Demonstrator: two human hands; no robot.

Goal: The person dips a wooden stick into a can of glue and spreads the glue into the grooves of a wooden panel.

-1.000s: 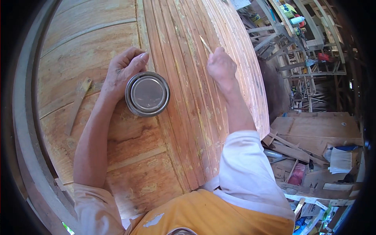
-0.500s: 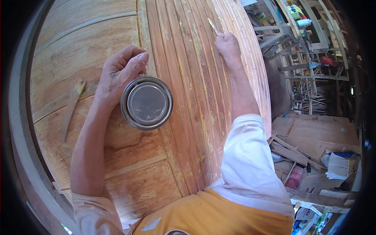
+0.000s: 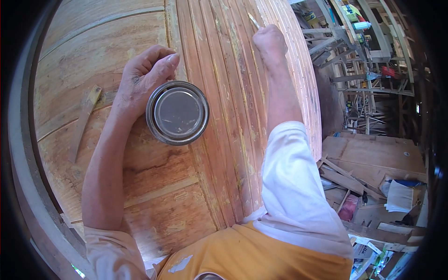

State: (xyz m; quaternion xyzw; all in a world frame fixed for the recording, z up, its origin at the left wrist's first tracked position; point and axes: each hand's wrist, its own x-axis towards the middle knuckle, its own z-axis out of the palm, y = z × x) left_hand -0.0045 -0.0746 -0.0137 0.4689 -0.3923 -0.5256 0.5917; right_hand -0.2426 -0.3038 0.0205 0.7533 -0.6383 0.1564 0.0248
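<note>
My left hand [image 3: 144, 81] is closed, its thumb pressed toward the curled fingers, at the upper left side of a round metal can [image 3: 178, 113]. The can's flat circular end faces me and hides part of the grip. Farther out, my right hand [image 3: 270, 41] is wrapped round a narrow putty knife [image 3: 253, 20], whose thin blade points up and left. Beneath both hands lies a large wooden panel [image 3: 154, 163] with long grooved strips [image 3: 219, 93], streaked with yellow filler.
A thin wooden wedge [image 3: 85, 123] lies on the panel, left of my left forearm. A grey frame edge [image 3: 23, 121] curves along the left. Off the panel's right side are a brown board [image 3: 373, 156], wood scraps [image 3: 343, 179], a white sheet [image 3: 399, 196] and stacked timber frames.
My right hand has moved a little up and away with the putty knife. The can in my left hand has shifted slightly up and right.
</note>
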